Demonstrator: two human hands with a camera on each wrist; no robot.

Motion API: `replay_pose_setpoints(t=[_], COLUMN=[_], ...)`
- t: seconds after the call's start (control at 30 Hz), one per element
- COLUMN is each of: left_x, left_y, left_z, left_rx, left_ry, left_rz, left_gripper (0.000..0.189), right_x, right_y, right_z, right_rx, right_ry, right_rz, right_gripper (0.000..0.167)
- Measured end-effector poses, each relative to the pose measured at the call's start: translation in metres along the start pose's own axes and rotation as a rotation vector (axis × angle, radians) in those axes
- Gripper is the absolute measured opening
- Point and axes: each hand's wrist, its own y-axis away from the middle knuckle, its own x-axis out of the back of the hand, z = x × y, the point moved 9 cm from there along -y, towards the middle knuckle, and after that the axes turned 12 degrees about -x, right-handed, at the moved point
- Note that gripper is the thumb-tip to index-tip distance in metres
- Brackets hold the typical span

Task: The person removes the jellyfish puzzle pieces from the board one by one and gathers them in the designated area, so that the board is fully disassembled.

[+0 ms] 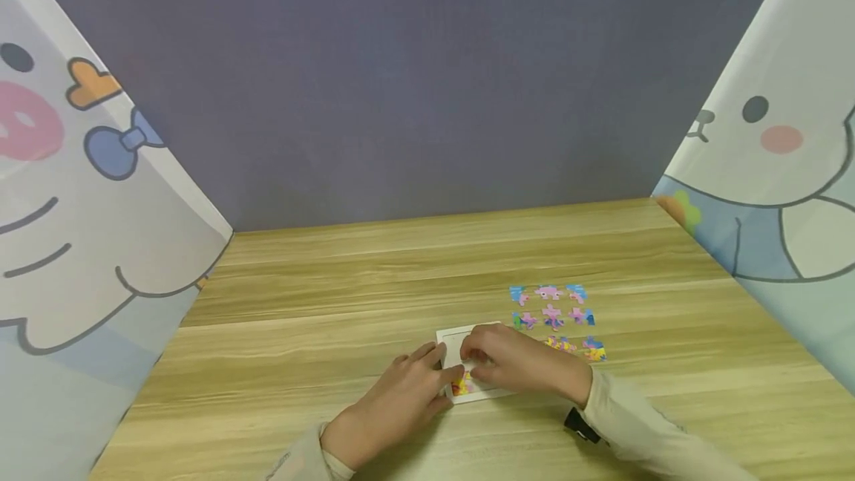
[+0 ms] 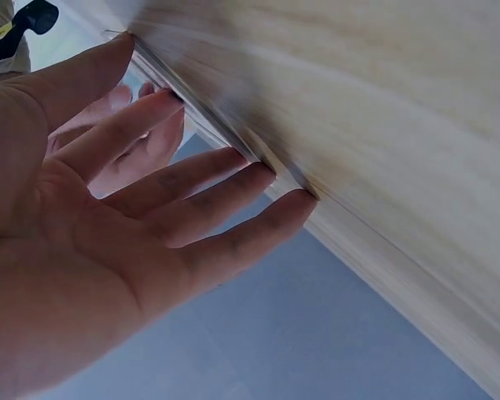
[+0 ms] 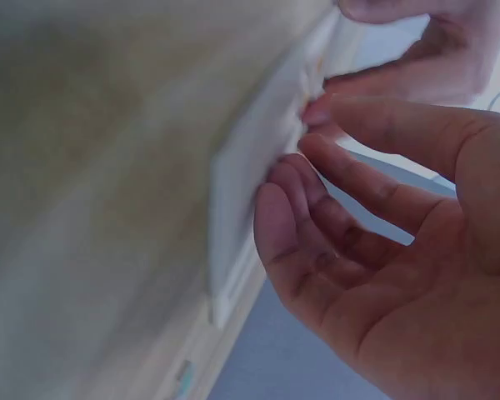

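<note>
A shallow white puzzle tray (image 1: 477, 395) lies on the table, with a yellow, red and pink puzzle piece (image 1: 460, 387) at its near left corner. My left hand (image 1: 404, 396) rests along the tray's left edge, fingers mostly straight, the index finger reaching in to the piece. Over the tray is my right hand (image 1: 517, 358), fingers bent, thumb and index finger pinching at that same piece. In the right wrist view these fingertips (image 3: 312, 112) meet close to the tray surface, partly hiding the piece. The left wrist view has the left fingertips (image 2: 304, 200) against the tray's edge.
Loose puzzle pieces (image 1: 552, 314) lie in spaced rows right of the tray, pink, blue and yellow. A dark grey panel (image 1: 441, 87) stands behind the wooden table (image 1: 300, 288), with cartoon-printed panels at both sides. A black device (image 1: 581, 425) hangs by the right wrist.
</note>
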Motion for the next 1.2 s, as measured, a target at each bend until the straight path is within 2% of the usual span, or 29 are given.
replay_pose_setpoints(t=[0.13,0.43,0.6,0.8,1.0,1.2], left_x=[0.001,-0.001,-0.002,-0.002,-0.004,-0.004], left_y=[0.0,-0.001,-0.001,0.0,0.001,0.001], left_z=[0.0,-0.004,-0.005,-0.005,-0.007,-0.006], left_rx=[-0.012,0.033,0.049,0.061,0.092,0.084], left_ry=[-0.01,0.008,-0.011,-0.027,-0.002,-0.01], left_rz=[0.008,-0.011,-0.028,-0.032,-0.049,-0.043], left_gripper=[0.051,0.051,0.048,0.049,0.048,0.05], right_x=[-0.007,-0.014,-0.014,-0.014,-0.014,-0.014], right_y=[0.002,0.005,0.006,0.005,0.004,0.001], right_z=[-0.001,-0.008,-0.01,-0.009,-0.011,-0.015], right_rx=[-0.008,-0.02,-0.032,-0.046,-0.015,0.022], right_ry=[0.009,0.045,0.082,0.078,0.065,0.041], right_rz=[-0.013,0.024,0.042,0.037,0.048,0.063], right_gripper=[0.018,0.012,0.014,0.016,0.019,0.023])
